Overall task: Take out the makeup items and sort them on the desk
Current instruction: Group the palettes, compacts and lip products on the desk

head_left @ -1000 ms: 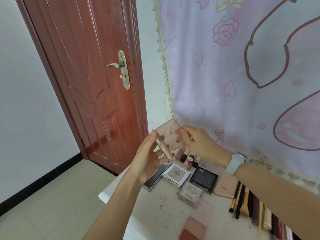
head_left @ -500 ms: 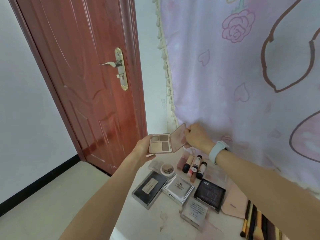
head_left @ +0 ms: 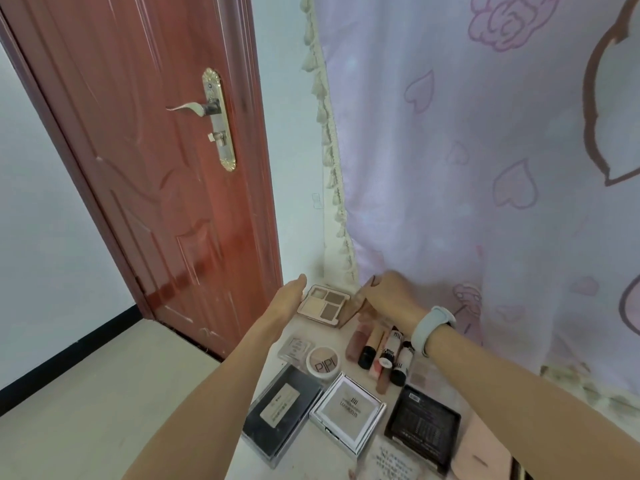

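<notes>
desk [head_left: 313,448] holds sorted makeup; open eyeshadow palette [head_left: 323,304] now lowered to its far corner, 12 o'clock of the lipsticks [head_left: 381,351], no longer held up in air. looks light, stiff, hinged, powder pans fragile: take by base edges. left hand [head_left: 289,296] flat, open beside it; right hand [head_left: 389,294] pinching the lid.

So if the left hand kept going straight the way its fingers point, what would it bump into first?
The left hand points up and away, past the open eyeshadow palette beside it. Probably the white wall between the door and curtain comes first, though depth is hard to judge.
</notes>
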A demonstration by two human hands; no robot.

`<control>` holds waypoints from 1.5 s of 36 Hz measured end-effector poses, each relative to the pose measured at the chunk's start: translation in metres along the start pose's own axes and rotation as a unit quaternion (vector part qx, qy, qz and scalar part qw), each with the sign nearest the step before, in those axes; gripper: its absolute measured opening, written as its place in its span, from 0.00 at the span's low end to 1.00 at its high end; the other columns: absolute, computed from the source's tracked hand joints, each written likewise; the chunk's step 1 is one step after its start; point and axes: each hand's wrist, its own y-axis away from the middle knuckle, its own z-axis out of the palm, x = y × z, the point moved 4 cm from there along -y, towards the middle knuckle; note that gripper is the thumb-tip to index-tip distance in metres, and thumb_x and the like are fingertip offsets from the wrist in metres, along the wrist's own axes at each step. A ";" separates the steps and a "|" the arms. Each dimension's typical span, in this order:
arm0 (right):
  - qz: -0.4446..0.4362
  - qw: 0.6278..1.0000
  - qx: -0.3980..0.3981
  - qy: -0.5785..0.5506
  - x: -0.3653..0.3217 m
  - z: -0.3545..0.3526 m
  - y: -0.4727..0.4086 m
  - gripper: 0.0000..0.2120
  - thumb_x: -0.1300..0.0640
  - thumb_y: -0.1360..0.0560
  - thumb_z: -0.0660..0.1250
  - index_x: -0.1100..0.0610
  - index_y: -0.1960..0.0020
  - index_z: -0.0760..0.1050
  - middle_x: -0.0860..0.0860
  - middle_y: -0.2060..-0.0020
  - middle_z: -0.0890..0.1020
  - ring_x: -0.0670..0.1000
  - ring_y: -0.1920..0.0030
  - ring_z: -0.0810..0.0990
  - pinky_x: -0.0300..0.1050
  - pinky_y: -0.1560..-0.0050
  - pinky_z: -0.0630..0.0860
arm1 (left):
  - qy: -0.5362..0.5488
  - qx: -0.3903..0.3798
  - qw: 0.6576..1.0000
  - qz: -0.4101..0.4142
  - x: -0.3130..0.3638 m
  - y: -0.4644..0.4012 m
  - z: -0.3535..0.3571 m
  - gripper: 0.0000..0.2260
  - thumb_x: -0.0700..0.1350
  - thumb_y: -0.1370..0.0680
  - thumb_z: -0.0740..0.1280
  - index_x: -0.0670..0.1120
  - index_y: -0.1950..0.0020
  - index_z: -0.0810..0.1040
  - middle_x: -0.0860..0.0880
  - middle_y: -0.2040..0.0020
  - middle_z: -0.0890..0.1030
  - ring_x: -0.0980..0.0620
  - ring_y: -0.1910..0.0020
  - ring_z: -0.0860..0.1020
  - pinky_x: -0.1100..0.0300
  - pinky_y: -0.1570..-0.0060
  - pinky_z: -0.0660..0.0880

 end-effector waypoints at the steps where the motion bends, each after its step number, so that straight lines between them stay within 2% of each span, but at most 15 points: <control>1: 0.007 1.000 0.003 -0.004 0.001 -0.001 0.000 0.07 0.67 0.27 0.61 0.67 0.57 0.77 0.64 0.68 0.80 0.48 0.80 0.78 0.39 0.74 0.77 | 0.005 0.000 1.000 0.009 0.000 0.001 0.000 0.22 0.56 0.18 0.51 0.46 0.29 0.64 0.48 0.30 0.68 0.49 0.33 0.67 0.54 0.35 0.59; 4: 0.012 1.000 0.008 -0.018 0.006 -0.003 0.000 0.09 0.66 0.26 0.63 0.73 0.53 0.77 0.64 0.65 0.82 0.47 0.81 0.78 0.36 0.80 0.72 | 0.021 -0.002 0.999 0.044 -0.002 0.002 0.001 0.14 0.54 0.18 0.52 0.51 0.39 0.70 0.50 0.36 0.70 0.50 0.38 0.70 0.55 0.37 0.61; 8: -0.021 0.999 0.032 0.017 0.006 -0.008 0.006 0.17 0.58 0.24 0.64 0.75 0.53 0.75 0.68 0.59 0.82 0.47 0.81 0.77 0.39 0.76 0.74 | 0.011 0.018 0.997 0.075 -0.006 0.005 -0.008 0.14 0.51 0.19 0.57 0.48 0.37 0.73 0.51 0.37 0.73 0.50 0.39 0.73 0.54 0.35 0.65; 12: -0.099 0.971 0.126 0.177 -0.003 -0.022 0.028 0.22 0.49 0.23 0.60 0.67 0.62 0.77 0.58 0.70 0.82 0.57 0.71 0.79 0.47 0.63 0.78 | -0.113 0.057 0.984 0.123 -0.014 0.020 -0.024 0.18 0.47 0.20 0.61 0.45 0.31 0.70 0.49 0.36 0.75 0.51 0.37 0.72 0.59 0.37 0.67; 14: -0.146 0.950 0.157 0.226 -0.012 -0.021 0.041 0.18 0.49 0.23 0.59 0.63 0.59 0.76 0.57 0.67 0.81 0.58 0.65 0.79 0.49 0.60 0.76 | -0.157 0.075 0.975 0.137 -0.023 0.032 -0.032 0.17 0.45 0.20 0.61 0.45 0.32 0.71 0.49 0.36 0.76 0.51 0.38 0.73 0.61 0.39 0.66; 21: -0.313 0.892 -0.039 0.323 -0.033 0.046 0.065 0.09 0.51 0.21 0.59 0.52 0.50 0.76 0.44 0.61 0.81 0.43 0.65 0.75 0.43 0.61 0.72 | -0.260 0.113 0.950 0.133 -0.066 0.073 -0.062 0.16 0.44 0.19 0.60 0.46 0.32 0.72 0.49 0.35 0.76 0.50 0.38 0.74 0.59 0.37 0.68; 26: -0.261 0.865 -0.147 0.403 -0.027 0.094 0.043 0.17 0.50 0.22 0.60 0.56 0.36 0.73 0.51 0.40 0.76 0.53 0.40 0.73 0.48 0.41 0.71 | -0.292 0.084 0.945 0.118 -0.086 0.090 -0.071 0.17 0.47 0.19 0.58 0.49 0.30 0.70 0.51 0.33 0.73 0.51 0.35 0.71 0.60 0.35 0.64; 28: -0.232 0.854 -0.166 0.435 -0.024 0.107 0.036 0.19 0.48 0.24 0.62 0.57 0.38 0.74 0.53 0.43 0.77 0.55 0.40 0.74 0.49 0.41 0.71 | -0.307 0.087 0.940 0.122 -0.092 0.095 -0.070 0.17 0.49 0.18 0.57 0.52 0.29 0.69 0.54 0.31 0.72 0.52 0.33 0.70 0.61 0.37 0.63; 32: -0.205 0.852 -0.182 0.446 -0.021 0.123 0.028 0.10 0.49 0.29 0.65 0.56 0.61 0.75 0.53 0.55 0.78 0.57 0.46 0.76 0.51 0.49 0.75 | -0.321 0.111 0.931 0.135 -0.095 0.096 -0.069 0.17 0.50 0.19 0.57 0.55 0.29 0.68 0.56 0.31 0.71 0.53 0.34 0.71 0.60 0.39 0.66; 37: -0.200 0.856 -0.173 0.443 -0.022 0.126 0.024 0.18 0.54 0.29 0.64 0.63 0.44 0.78 0.57 0.45 0.81 0.58 0.45 0.79 0.55 0.44 0.76 | -0.327 0.121 0.926 0.149 -0.095 0.096 -0.068 0.17 0.49 0.19 0.56 0.55 0.29 0.69 0.55 0.31 0.72 0.53 0.35 0.71 0.60 0.40 0.66; 40: -0.230 0.877 -0.149 0.396 -0.027 0.118 0.025 0.16 0.54 0.26 0.63 0.63 0.44 0.77 0.55 0.48 0.82 0.56 0.42 0.76 0.53 0.43 0.74 | -0.332 0.123 0.923 0.147 -0.093 0.096 -0.067 0.17 0.50 0.18 0.56 0.55 0.29 0.68 0.55 0.31 0.71 0.52 0.35 0.72 0.58 0.41 0.67; 43: -0.240 0.936 -0.147 0.209 -0.039 0.106 0.035 0.11 0.56 0.26 0.63 0.57 0.45 0.76 0.53 0.59 0.81 0.53 0.49 0.78 0.50 0.46 0.75 | -0.338 0.125 0.920 0.151 -0.093 0.098 -0.067 0.17 0.49 0.18 0.56 0.54 0.29 0.68 0.54 0.31 0.72 0.51 0.36 0.72 0.57 0.41 0.68; 45: -0.232 0.959 -0.137 0.084 -0.046 0.096 0.043 0.08 0.58 0.25 0.63 0.58 0.47 0.75 0.53 0.58 0.81 0.49 0.56 0.80 0.47 0.50 0.78 | -0.350 0.120 0.916 0.156 -0.092 0.099 -0.065 0.18 0.48 0.18 0.55 0.53 0.29 0.68 0.54 0.31 0.72 0.51 0.36 0.72 0.56 0.40 0.68; 48: -0.191 0.972 -0.130 -0.047 -0.048 0.081 0.055 0.03 0.60 0.24 0.63 0.57 0.51 0.75 0.52 0.50 0.78 0.51 0.49 0.80 0.45 0.47 0.79 | -0.337 0.112 0.924 0.145 -0.094 0.096 -0.065 0.17 0.48 0.19 0.55 0.53 0.29 0.68 0.54 0.32 0.72 0.51 0.35 0.72 0.56 0.38 0.67; 54: -0.192 0.963 -0.116 -0.150 -0.049 0.046 0.090 0.06 0.62 0.26 0.68 0.59 0.49 0.77 0.55 0.47 0.79 0.48 0.48 0.81 0.40 0.46 0.78 | -0.095 0.178 0.972 0.121 -0.073 0.103 -0.079 0.11 0.44 0.20 0.62 0.48 0.41 0.79 0.50 0.40 0.79 0.52 0.40 0.75 0.57 0.37 0.70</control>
